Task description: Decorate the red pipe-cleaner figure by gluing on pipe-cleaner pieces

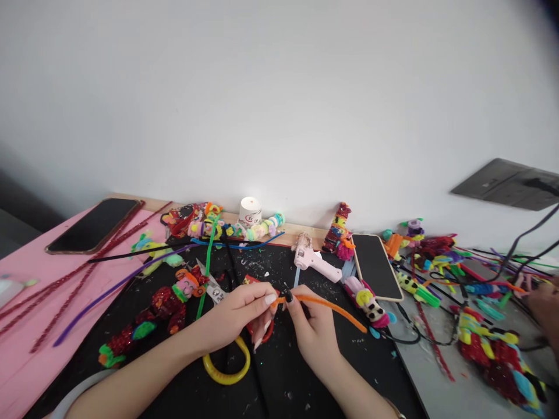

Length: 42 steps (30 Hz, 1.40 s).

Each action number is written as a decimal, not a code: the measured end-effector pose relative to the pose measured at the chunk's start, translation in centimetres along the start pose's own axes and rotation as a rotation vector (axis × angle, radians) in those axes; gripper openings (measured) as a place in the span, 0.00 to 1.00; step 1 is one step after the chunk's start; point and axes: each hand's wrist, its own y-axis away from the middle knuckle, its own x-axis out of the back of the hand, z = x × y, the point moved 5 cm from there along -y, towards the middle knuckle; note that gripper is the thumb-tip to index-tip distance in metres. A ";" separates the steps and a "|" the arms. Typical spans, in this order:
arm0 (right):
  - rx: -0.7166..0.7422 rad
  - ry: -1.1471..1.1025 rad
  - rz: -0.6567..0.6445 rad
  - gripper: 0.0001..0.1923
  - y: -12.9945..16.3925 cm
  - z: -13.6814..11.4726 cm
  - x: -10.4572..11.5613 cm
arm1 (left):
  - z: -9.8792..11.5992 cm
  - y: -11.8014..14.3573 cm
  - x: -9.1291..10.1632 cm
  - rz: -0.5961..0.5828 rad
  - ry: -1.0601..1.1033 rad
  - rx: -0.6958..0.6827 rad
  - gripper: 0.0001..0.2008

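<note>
An orange pipe cleaner (336, 304) runs between my two hands, its free end sticking out to the right. My left hand (255, 305) pinches one end between thumb and fingertips. Close beside it, my right hand (308, 320) grips the same stem between thumb and forefinger. Scissors with a yellow handle (227, 381) lie under my left wrist, blades (213, 288) pointing up and left. Something red (266, 331) shows partly behind my left fingers. A red pipe-cleaner doll (163, 305) with an orange-haired pink head lies left of my left forearm.
A white glue gun (317, 262) lies beyond my right hand. Phones (378, 266) rest at right and far left (94, 226). A paper cup (250, 210) stands by the wall. Pipe cleaners and dolls (476, 337) spread across the right. Another person's hand (544, 305) shows at the right edge.
</note>
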 end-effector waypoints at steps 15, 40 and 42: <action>-0.023 -0.008 0.027 0.14 -0.2 0.2 0.1 | 0.8 0.3 0.0 -0.001 -0.210 -0.064 0.18; 0.025 0.021 0.019 0.12 -0.1 0.2 0.0 | 0.7 0.2 0.5 0.103 -0.327 -0.119 0.19; 0.030 0.020 0.002 0.12 -0.1 0.2 -0.1 | 0.6 0.2 0.5 0.131 -0.316 -0.102 0.18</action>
